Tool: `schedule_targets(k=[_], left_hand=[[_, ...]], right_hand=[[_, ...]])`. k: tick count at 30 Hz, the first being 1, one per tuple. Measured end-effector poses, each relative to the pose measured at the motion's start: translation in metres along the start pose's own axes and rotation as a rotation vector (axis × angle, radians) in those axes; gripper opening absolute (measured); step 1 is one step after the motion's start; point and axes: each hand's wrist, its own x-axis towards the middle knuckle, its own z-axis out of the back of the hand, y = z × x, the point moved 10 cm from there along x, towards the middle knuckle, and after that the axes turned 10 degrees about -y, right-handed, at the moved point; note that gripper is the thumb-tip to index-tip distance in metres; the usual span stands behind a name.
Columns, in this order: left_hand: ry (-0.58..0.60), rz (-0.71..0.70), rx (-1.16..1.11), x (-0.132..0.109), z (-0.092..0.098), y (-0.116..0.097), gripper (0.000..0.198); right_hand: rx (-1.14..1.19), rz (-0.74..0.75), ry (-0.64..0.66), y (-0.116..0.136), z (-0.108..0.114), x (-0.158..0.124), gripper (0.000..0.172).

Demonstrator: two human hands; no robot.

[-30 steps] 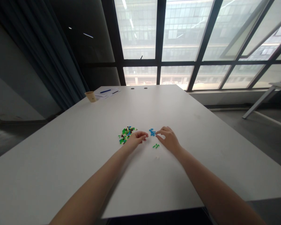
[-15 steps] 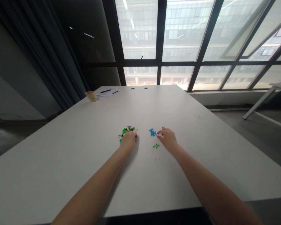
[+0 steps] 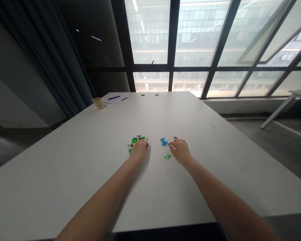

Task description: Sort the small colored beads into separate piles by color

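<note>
My left hand [image 3: 139, 149] rests on the right edge of a mixed pile of small toy bricks [image 3: 133, 140] in green, white, dark and blue. Its fingers are curled down, and their tips are mostly hidden, so whatever they pinch cannot be made out. My right hand [image 3: 180, 149] lies just right of a small cluster of blue bricks [image 3: 163, 142], the index fingertip at the cluster's edge. Its thumb and fingers are apart. Nearer to me are several green bricks [image 3: 168, 156] and a few pale pieces [image 3: 168, 169].
Both hands work on a large white table [image 3: 150, 120]. At its far left stand a paper cup [image 3: 98, 103] and papers [image 3: 112, 100] with a blue pen [image 3: 114, 97]. Windows rise behind the table, and another table [image 3: 298, 95] is at the right.
The index finger and thumb of my right hand have come slightly closer beside the blue bricks. My left hand stays at the mixed pile. The whole view has shifted very slightly.
</note>
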Motion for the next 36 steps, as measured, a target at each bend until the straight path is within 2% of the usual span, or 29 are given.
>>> schedule_targets(k=[6,18,24,28,32,36], left_hand=[[-0.014,-0.008,-0.008,0.001,-0.001,0.000,0.020],[-0.060,-0.002,-0.261,0.005,0.001,-0.004,0.019],[-0.108,-0.017,-0.443,0.006,0.006,-0.011,0.020],[-0.119,-0.088,-0.573,0.000,0.018,-0.027,0.022],[-0.100,-0.227,-0.586,-0.009,0.032,-0.050,0.023],[-0.102,-0.315,-0.590,-0.015,0.040,-0.060,0.022]], right_hand=[[0.004,-0.018,0.005,-0.003,-0.002,-0.001,0.020],[0.002,-0.028,-0.007,-0.005,-0.002,-0.001,0.018],[0.015,-0.017,-0.003,-0.003,-0.004,-0.001,0.021],[0.083,-0.017,-0.075,0.000,0.008,0.002,0.020],[0.259,0.160,-0.140,0.028,0.033,0.000,0.017],[0.408,0.346,-0.162,0.058,0.053,-0.008,0.016]])
